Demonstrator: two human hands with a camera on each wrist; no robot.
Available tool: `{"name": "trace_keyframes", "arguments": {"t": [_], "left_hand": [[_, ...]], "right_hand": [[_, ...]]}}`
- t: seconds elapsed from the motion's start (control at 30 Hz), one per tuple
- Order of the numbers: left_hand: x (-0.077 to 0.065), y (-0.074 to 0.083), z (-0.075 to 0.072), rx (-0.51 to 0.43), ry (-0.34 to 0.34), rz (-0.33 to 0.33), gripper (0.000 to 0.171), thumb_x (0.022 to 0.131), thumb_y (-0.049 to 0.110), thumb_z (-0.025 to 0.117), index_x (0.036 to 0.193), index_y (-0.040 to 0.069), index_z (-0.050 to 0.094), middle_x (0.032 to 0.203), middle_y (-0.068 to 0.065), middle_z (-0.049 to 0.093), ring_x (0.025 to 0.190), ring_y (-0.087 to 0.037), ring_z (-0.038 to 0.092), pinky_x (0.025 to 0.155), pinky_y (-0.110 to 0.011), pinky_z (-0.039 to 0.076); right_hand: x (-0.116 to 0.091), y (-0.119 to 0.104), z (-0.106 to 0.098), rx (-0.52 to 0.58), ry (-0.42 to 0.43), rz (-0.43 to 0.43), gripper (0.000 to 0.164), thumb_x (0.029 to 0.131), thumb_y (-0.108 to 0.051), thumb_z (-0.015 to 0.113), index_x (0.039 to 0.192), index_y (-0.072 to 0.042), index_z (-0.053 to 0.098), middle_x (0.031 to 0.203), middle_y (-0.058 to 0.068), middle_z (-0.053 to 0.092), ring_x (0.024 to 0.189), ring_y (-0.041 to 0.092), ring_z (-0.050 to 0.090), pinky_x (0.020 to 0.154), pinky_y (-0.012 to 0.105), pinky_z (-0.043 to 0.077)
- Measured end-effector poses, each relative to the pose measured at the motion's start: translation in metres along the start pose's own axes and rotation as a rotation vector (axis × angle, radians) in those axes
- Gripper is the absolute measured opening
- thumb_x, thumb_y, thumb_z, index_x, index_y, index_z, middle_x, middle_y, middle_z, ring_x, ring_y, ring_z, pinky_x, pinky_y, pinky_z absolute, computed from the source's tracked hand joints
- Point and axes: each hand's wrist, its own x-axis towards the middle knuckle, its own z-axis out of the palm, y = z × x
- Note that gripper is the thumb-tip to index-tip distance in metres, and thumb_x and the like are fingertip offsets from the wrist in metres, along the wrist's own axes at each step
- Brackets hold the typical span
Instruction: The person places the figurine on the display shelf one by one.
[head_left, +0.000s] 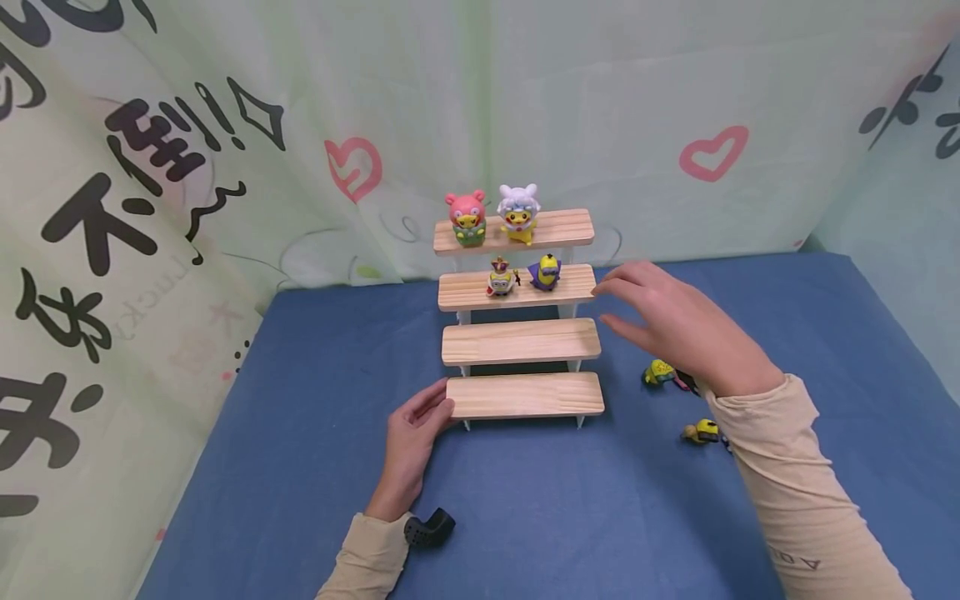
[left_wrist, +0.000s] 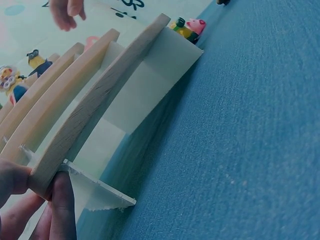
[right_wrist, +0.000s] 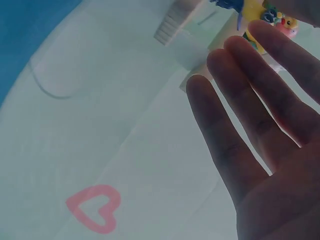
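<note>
A four-tier wooden display stand (head_left: 522, 395) stands on a blue cloth. My left hand (head_left: 411, 437) pinches the left end of its lowest shelf, thumb above and fingers beneath, as the left wrist view shows. Near the right end of the second shelf from the top, my right hand (head_left: 678, 327) hovers with extended fingers, holding nothing. On that shelf are a crowned minion figurine (head_left: 501, 278) and a caped minion figurine (head_left: 546, 272). The top shelf bears a pink-hooded figurine (head_left: 467, 218) and a white-hooded one (head_left: 519, 213).
Right of the stand, small yellow figurines (head_left: 659, 372) lie on the blue cloth (head_left: 345, 350), partly hidden by my right arm. Another yellow figurine (head_left: 702, 431) lies closer to me. Behind the stand hangs a pale curtain (head_left: 600, 108) with hearts and black lettering.
</note>
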Motion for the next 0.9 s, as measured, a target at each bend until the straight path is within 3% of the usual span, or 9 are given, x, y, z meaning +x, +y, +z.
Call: {"name": "trace_keyframes", "arguments": {"t": [0.9], "left_hand": [[0.001,0.0,0.0,0.002,0.0,-0.003,0.042,0.093,0.012,0.071,0.132,0.002,0.062,0.124,-0.02,0.064,0.102,-0.017,0.068,0.087,-0.028,0.059]], "right_hand": [[-0.039,0.02,0.031,-0.011,-0.113,0.064,0.032,0.082,-0.007,0.081,0.111,-0.002,0.07,0.11,0.013,0.065,0.103,0.029,0.061,0.081,0.044,0.058]]}}
